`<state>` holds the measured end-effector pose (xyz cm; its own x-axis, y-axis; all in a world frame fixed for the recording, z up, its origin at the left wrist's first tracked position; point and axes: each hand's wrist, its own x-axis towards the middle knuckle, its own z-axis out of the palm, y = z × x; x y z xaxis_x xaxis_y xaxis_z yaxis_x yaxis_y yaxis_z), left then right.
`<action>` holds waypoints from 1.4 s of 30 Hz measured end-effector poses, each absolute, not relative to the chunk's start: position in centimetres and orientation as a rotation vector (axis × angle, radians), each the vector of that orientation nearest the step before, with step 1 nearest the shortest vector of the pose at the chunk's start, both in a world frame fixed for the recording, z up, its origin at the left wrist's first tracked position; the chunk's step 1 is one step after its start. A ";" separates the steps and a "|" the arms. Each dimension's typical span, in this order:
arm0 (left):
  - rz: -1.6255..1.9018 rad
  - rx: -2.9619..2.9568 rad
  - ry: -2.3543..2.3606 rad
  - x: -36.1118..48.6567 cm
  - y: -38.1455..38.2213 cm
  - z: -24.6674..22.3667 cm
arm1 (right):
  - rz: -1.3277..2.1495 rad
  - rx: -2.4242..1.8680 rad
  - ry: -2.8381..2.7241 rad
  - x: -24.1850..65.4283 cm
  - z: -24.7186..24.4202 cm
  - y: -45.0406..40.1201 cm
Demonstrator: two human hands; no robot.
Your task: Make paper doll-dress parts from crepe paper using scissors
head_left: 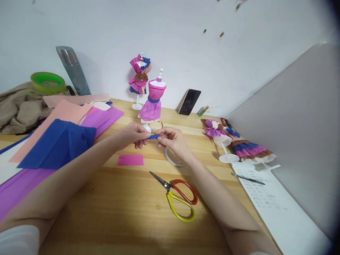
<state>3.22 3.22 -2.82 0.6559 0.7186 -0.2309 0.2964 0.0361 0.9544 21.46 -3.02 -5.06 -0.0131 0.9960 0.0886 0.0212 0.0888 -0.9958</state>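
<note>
A small blue paper strip (152,137) is stretched between my two hands above the middle of the table. My left hand (134,134) pinches its left end, and my right hand (171,138) pinches the right end. Just behind them stands a small dress form (154,99) in a pink paper dress with a blue waistband. Below my left hand lies a pink paper rectangle (130,160). A white tape roll (170,159) is partly covered by my right hand. Nearer to me rest scissors (167,186) with one red and one yellow handle.
Coloured paper sheets (61,145) pile up at left, beside a bottle (74,72) and a green tape roll (47,85). Another dressed form (140,79), a phone (189,102) and a small green tube (203,111) are at the wall. Two dressed forms lie right, near a pen (251,179) on written paper.
</note>
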 end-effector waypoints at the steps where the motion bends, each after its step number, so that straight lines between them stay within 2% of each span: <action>1: 0.401 1.563 0.878 3.3 3.1 -2.7 | 1.142 -1.151 -1.277 21.4 -5.1 -3.0; 11: 0.382 1.656 0.934 3.6 2.7 -2.1 | 1.119 -1.144 -1.349 21.6 -5.4 -2.9; 19: 0.398 1.548 0.909 3.3 3.5 -3.0 | 0.813 -1.200 -1.474 21.9 -7.3 -2.2; 28: 0.433 1.427 0.846 3.1 4.0 -3.7 | 0.276 -1.073 -1.747 22.0 -6.4 -2.9; 36: 0.463 1.415 0.817 2.4 4.7 -3.8 | 0.097 -0.919 -1.733 22.8 -6.7 -2.8; 42: 0.284 1.846 0.998 2.9 4.9 -5.3 | 0.031 -0.737 -1.722 23.5 -6.3 -2.7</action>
<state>2.90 4.93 -5.34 0.6349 0.7392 -0.2248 0.5098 -0.1823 0.8407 23.53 -2.69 -6.32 -0.0975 0.4852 0.8689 0.4536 0.7988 -0.3952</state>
